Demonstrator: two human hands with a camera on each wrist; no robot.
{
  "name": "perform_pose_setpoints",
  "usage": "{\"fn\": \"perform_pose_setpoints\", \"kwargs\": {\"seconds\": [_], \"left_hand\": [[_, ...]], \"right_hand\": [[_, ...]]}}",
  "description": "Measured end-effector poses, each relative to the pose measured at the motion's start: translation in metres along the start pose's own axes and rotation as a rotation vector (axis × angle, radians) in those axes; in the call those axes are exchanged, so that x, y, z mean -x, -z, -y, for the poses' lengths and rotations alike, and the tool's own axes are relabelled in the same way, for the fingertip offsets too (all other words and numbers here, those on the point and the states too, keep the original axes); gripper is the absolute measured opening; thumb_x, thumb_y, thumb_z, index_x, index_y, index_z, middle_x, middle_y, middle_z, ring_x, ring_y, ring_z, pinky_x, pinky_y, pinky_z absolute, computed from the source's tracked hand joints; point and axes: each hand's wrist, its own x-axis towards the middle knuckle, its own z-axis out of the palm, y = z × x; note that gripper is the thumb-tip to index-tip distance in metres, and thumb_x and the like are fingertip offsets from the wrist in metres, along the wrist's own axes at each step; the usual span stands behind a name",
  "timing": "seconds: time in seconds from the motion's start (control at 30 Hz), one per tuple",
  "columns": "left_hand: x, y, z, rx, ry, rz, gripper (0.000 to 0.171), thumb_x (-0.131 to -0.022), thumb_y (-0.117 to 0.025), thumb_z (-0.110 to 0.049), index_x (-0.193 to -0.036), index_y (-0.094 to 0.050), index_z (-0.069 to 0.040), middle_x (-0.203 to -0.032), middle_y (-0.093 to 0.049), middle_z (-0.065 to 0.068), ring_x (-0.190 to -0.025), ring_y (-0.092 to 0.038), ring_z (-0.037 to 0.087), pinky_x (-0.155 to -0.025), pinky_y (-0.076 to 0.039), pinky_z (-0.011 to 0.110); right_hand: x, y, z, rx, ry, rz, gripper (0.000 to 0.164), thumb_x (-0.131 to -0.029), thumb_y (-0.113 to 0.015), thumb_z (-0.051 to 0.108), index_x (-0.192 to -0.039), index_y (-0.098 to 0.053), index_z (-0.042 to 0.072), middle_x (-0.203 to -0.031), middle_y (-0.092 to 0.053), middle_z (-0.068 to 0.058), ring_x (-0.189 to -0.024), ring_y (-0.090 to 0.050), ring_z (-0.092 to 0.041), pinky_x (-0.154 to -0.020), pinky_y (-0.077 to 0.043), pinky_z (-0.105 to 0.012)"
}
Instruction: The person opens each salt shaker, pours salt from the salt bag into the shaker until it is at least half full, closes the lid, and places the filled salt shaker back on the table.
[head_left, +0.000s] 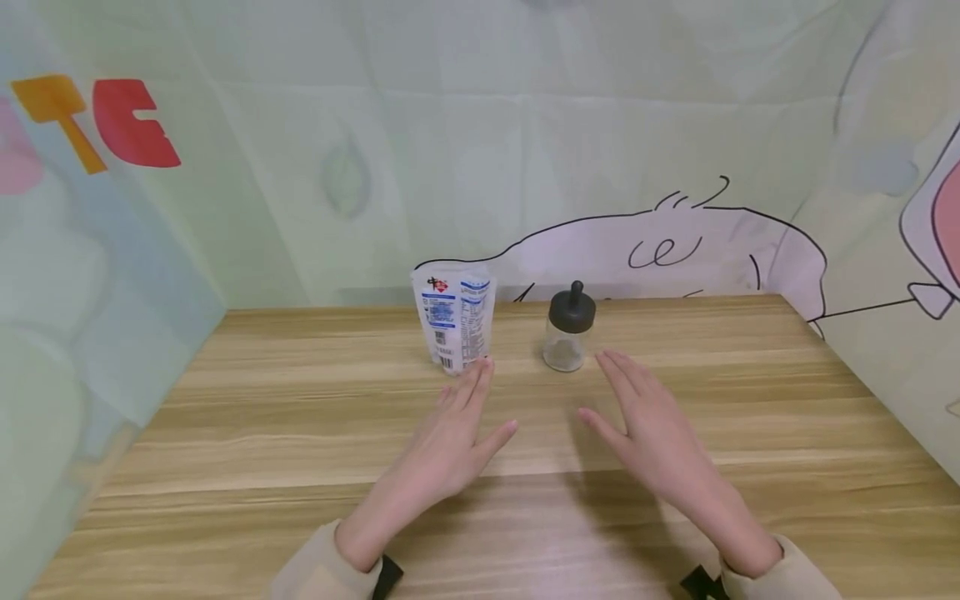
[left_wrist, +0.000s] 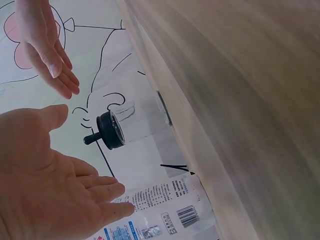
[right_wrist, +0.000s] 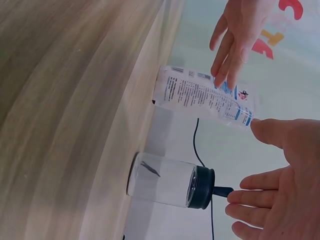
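Observation:
A white pouch with blue and black print stands upright toward the back of the table. To its right is a clear glass jar with a black lid topped by a knob. My left hand hovers over the wood in front of the pouch, fingers straight and thumb apart, holding nothing. My right hand is held out likewise, its fingertips just right of the jar and nothing in its grasp. In the right wrist view the jar looks see-through, with the pouch beyond it.
Both things stand on a wood-grain table. Behind it hangs a pale printed backdrop with line drawings and coloured letters, which also runs along the left and right sides.

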Motion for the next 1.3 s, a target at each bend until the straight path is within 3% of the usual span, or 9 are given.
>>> {"fn": "perform_pose_setpoints", "kwargs": {"seconds": [0.33, 0.73, 1.0, 1.3], "left_hand": [[-0.004, -0.001, 0.004, 0.079, 0.017, 0.030, 0.080, -0.097, -0.045, -0.052, -0.155, -0.007, -0.012, -0.163, -0.006, 0.008, -0.150, -0.014, 0.027, -0.120, -0.016, 0.048], [-0.008, -0.002, 0.006, 0.176, 0.013, 0.071, 0.079, -0.096, -0.047, -0.051, -0.154, -0.011, -0.011, -0.161, -0.005, 0.002, -0.150, -0.014, 0.025, -0.120, -0.017, 0.044], [-0.011, 0.000, 0.006, 0.240, 0.005, 0.080, 0.080, -0.095, -0.054, -0.045, -0.154, -0.013, -0.011, -0.161, -0.009, 0.004, -0.150, -0.015, 0.025, -0.121, -0.017, 0.045], [-0.015, 0.000, 0.007, 0.280, 0.018, 0.079, 0.081, -0.093, -0.054, -0.050, -0.154, -0.015, -0.013, -0.161, -0.013, 0.004, -0.149, -0.017, 0.026, -0.120, -0.018, 0.046]], "right_hand": [[-0.003, 0.002, -0.003, -0.045, -0.035, -0.015, 0.070, -0.091, -0.064, 0.035, -0.147, -0.035, 0.003, -0.150, -0.038, -0.021, -0.136, -0.038, -0.042, -0.111, -0.030, -0.058], [-0.008, 0.006, -0.010, -0.195, -0.108, 0.064, 0.069, -0.093, -0.060, 0.040, -0.148, -0.033, 0.009, -0.152, -0.036, -0.019, -0.138, -0.036, -0.041, -0.112, -0.029, -0.060], [-0.011, 0.008, -0.013, -0.229, -0.103, 0.042, 0.066, -0.092, -0.062, 0.035, -0.146, -0.037, 0.007, -0.149, -0.040, -0.021, -0.136, -0.039, -0.042, -0.110, -0.031, -0.059], [-0.016, 0.007, -0.017, -0.255, -0.086, 0.020, 0.064, -0.091, -0.065, 0.030, -0.144, -0.039, 0.004, -0.146, -0.043, -0.023, -0.134, -0.040, -0.043, -0.109, -0.032, -0.059]]}}
